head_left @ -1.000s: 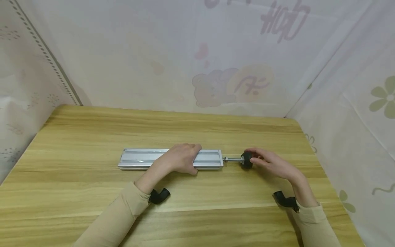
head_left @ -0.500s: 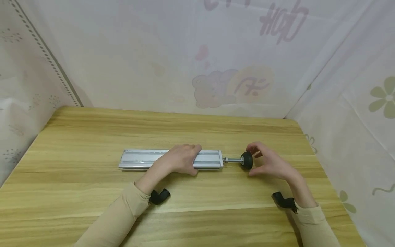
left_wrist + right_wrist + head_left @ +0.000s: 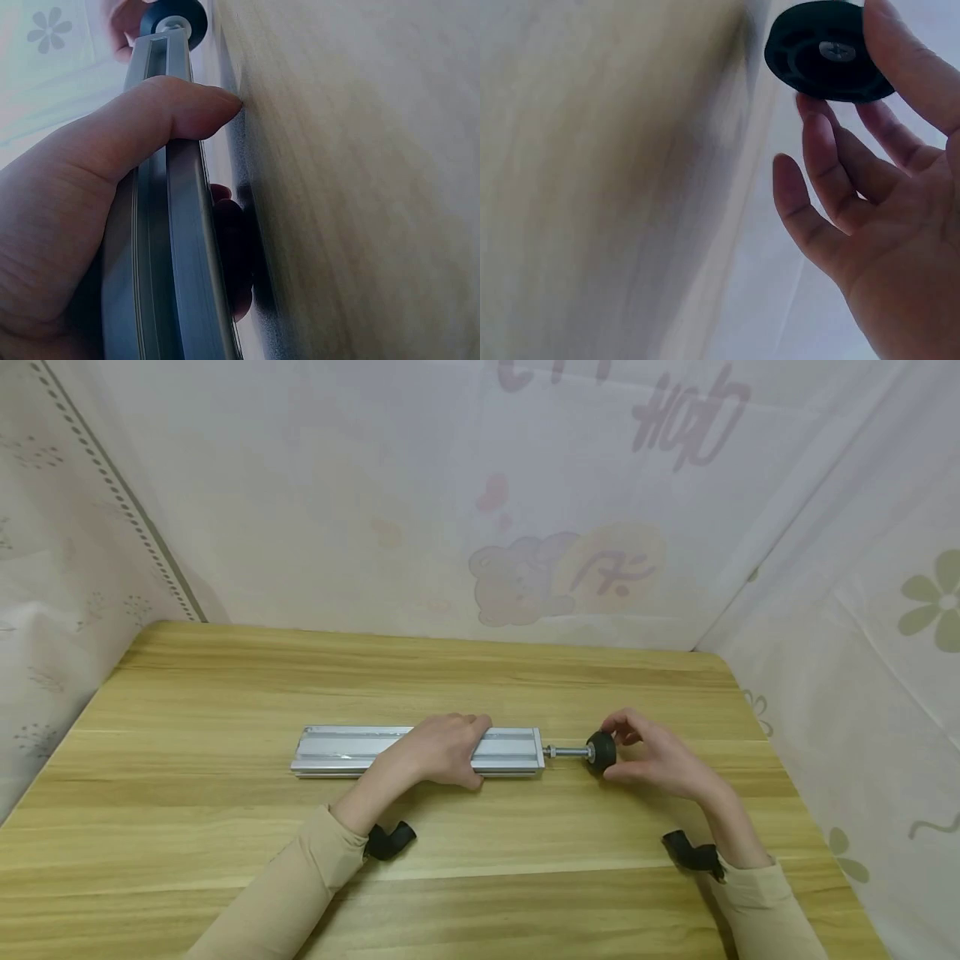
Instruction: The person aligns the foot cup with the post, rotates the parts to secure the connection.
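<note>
A long aluminium profile (image 3: 352, 750) lies flat across the middle of the wooden table (image 3: 480, 685). My left hand (image 3: 459, 750) grips it near its right end, fingers over the far edge and thumb on the near side. In the left wrist view the thumb (image 3: 172, 112) wraps over the profile (image 3: 161, 255). A threaded stud (image 3: 566, 751) sticks out of the profile's right end and carries a black round knob (image 3: 600, 750). My right hand (image 3: 621, 753) pinches that knob between thumb and fingers. The right wrist view shows the knob (image 3: 821, 52) with fingertips (image 3: 817, 127) on its rim.
Pale printed cloth (image 3: 525, 502) walls the table on the left, back and right. The table's right edge (image 3: 780, 760) runs close to my right hand. Black wrist mounts (image 3: 387, 841) (image 3: 690, 853) sit under both sleeves.
My right hand lifted its fingers off the knob half a second ago and now pinches it again with a new hold. The left hand and profile stay put.
</note>
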The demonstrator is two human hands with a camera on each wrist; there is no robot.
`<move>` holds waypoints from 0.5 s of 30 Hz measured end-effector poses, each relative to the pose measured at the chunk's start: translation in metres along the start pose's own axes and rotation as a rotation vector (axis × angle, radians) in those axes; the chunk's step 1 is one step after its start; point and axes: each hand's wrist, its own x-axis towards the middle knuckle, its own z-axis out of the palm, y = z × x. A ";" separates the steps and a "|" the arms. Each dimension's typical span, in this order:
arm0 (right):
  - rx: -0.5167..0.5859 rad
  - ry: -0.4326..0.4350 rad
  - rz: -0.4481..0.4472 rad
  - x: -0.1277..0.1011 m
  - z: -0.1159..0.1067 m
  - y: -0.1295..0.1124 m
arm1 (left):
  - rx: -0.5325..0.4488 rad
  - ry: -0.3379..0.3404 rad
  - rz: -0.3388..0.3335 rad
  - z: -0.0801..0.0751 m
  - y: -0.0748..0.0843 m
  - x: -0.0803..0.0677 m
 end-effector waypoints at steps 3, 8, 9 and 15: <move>0.028 -0.033 -0.030 -0.002 -0.003 0.001 | 0.002 -0.003 -0.005 0.000 0.000 0.000; 0.058 -0.107 -0.024 -0.002 -0.005 0.004 | -0.002 -0.006 -0.002 -0.001 0.000 0.000; 0.059 -0.119 -0.015 -0.002 -0.005 0.004 | -0.002 -0.006 -0.001 -0.001 0.001 0.000; 0.050 -0.140 0.014 -0.002 -0.005 0.003 | -0.005 0.000 0.000 -0.001 0.001 -0.001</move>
